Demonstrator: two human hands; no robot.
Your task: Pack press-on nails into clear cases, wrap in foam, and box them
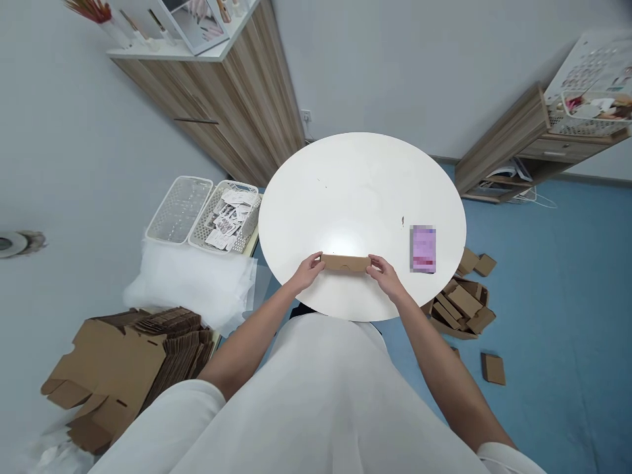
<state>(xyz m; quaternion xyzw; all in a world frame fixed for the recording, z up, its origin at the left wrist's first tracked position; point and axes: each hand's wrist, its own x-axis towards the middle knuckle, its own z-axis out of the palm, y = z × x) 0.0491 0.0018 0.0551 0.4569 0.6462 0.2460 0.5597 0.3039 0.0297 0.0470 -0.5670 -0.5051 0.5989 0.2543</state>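
Between my two hands is a small brown cardboard box (345,263), its long narrow side facing me, near the front edge of the round white table (355,191). My left hand (309,271) grips the box's left end with thumb and fingers. At the opposite end my right hand (382,273) holds it the same way. The box looks closed along its front, with a small notch at the lower edge. To the right on the tabletop lies a pink-purple rectangular item (423,249), too pixelated to identify.
On the left stand a basket of printed cards (230,217), a clear-looking white basket (180,209), white plastic sheets (192,280) and stacked flat cardboard (123,368). Right of the table, a carton of small boxes (459,306) sits on the blue floor, with a loose box (492,368) nearby.
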